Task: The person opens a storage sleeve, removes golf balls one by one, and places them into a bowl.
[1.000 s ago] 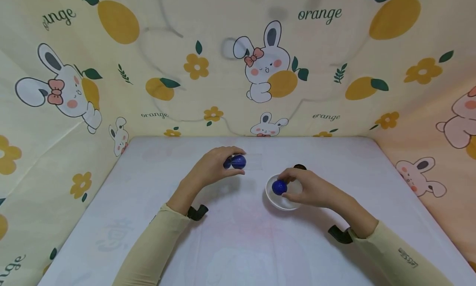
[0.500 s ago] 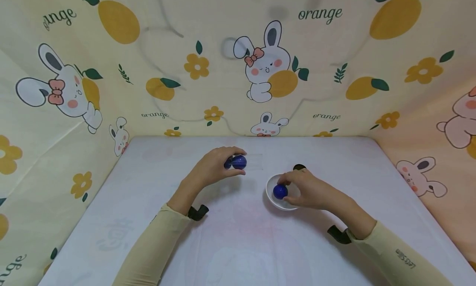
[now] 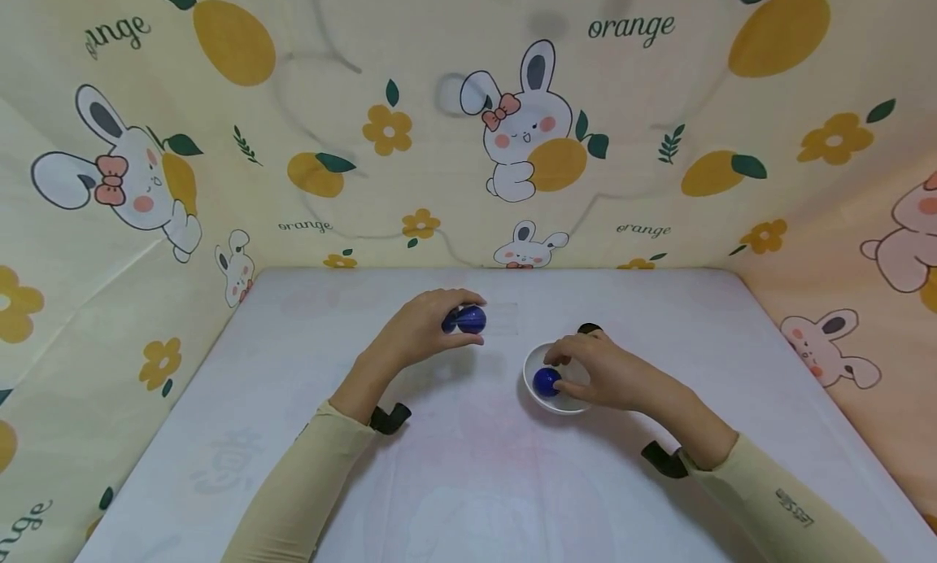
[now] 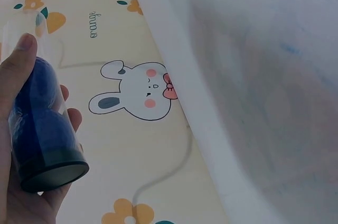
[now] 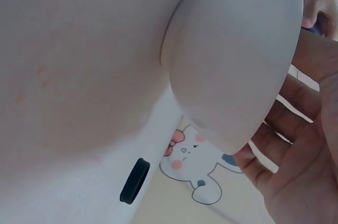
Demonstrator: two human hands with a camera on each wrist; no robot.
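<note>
My left hand [image 3: 424, 327] grips a clear plastic tube [image 3: 502, 319] held sideways above the table. Two blue balls [image 4: 39, 110] sit inside it, near its black end cap [image 4: 55, 170]. Over a white bowl [image 3: 560, 410] is my right hand [image 3: 611, 372], thumb and fingers spread apart. A blue ball [image 3: 546, 382] lies low in the bowl, beside the thumb tip; whether they touch I cannot tell. From the right wrist, only the bowl's outer wall [image 5: 232, 65] and the fingers at its rim show, with the ball hidden.
A round black cap [image 3: 589, 329] lies on the white table [image 3: 454, 482] just behind the right hand. The patterned cloth [image 3: 439, 50] rises at the table's far edge and on both sides.
The blue ball between my right thumb and fingers has gone down into the bowl, and the fingers have come away from it. My left hand has stayed still with the tube.
</note>
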